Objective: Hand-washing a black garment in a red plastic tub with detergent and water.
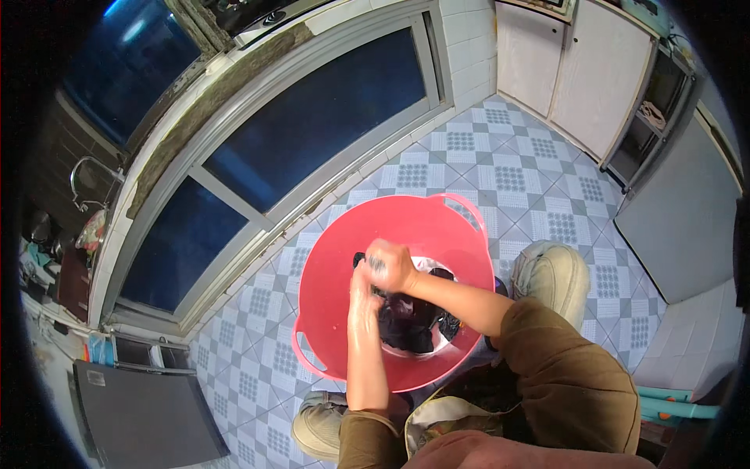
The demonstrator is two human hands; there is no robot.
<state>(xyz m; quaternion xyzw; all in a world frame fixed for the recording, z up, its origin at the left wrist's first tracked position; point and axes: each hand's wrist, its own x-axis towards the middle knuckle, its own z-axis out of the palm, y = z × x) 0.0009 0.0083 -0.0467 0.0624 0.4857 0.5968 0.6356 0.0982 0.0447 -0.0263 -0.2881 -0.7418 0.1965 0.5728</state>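
Note:
A pink two-handled plastic tub stands on the floor in front of me. Dark wet cloth lies in it, with whitish suds around the cloth at the bottom. My right hand is clenched on a bunched piece of the dark cloth above the tub's floor. Pressed against it, my left hand grips the same piece; its fingers are partly hidden behind the right hand. A bit of black fabric pokes out beyond the hands. Both forearms look wet.
My shoes flank the tub on the patterned tile floor. A sliding window or door frame runs along the left. White cabinets and a grey panel stand right; a dark grey panel is at lower left.

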